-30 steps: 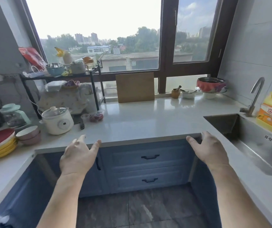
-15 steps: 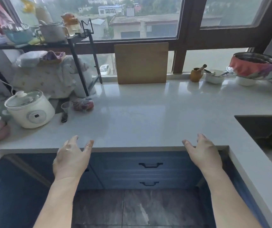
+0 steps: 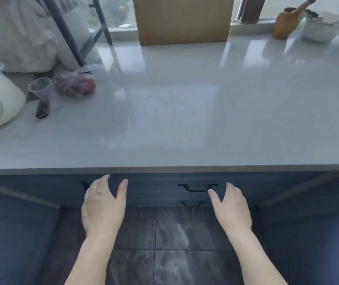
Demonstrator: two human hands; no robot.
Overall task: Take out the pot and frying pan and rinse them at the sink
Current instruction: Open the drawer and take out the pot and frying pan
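Both hands — left hand [image 3: 102, 204], right hand [image 3: 233, 208] — hang open and empty before the blue drawers [image 3: 154, 192], pot and pan unseen.

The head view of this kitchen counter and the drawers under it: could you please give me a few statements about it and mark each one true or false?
1. Both hands are open and hold nothing. True: the left hand and the right hand have relaxed fingers.
2. The right hand grips the upper drawer handle. False: its fingers are just below and beside it, not around it.
3. A wooden cutting board leans at the back of the countertop. True.
4. The bag of red produce lies at the counter's right end. False: it lies at the left, beside a clear plastic cup.
5. A pot stands on the floor tiles. False: no pot is in view.
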